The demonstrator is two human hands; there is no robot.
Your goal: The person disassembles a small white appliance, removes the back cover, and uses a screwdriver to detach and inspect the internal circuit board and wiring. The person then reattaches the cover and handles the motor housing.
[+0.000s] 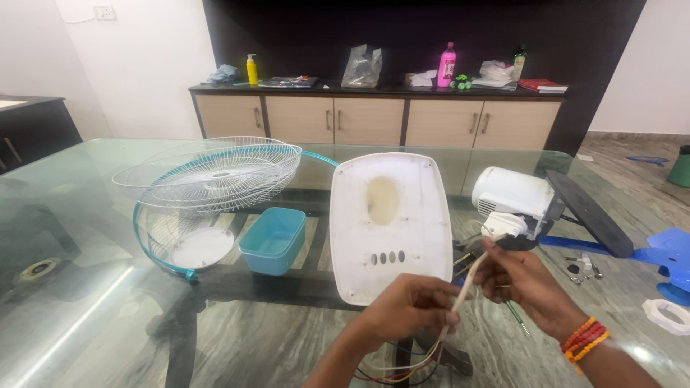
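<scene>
Both hands' grips pinch the white cord: left hand low, right hand seemingly near its plug.

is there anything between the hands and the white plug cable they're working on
Nothing visible: the left hand and right hand both already grip the white cable with its white plug directly, above the glass table.

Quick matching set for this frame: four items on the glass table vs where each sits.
1. wire fan guards
2. blue tub
3. white base cover
4. white plug

a. held at the right hand, cable running through the left hand
b. far left
c. centre, underside up
d. between guards and cover

Pairs: 1-b, 2-d, 3-c, 4-a
</scene>
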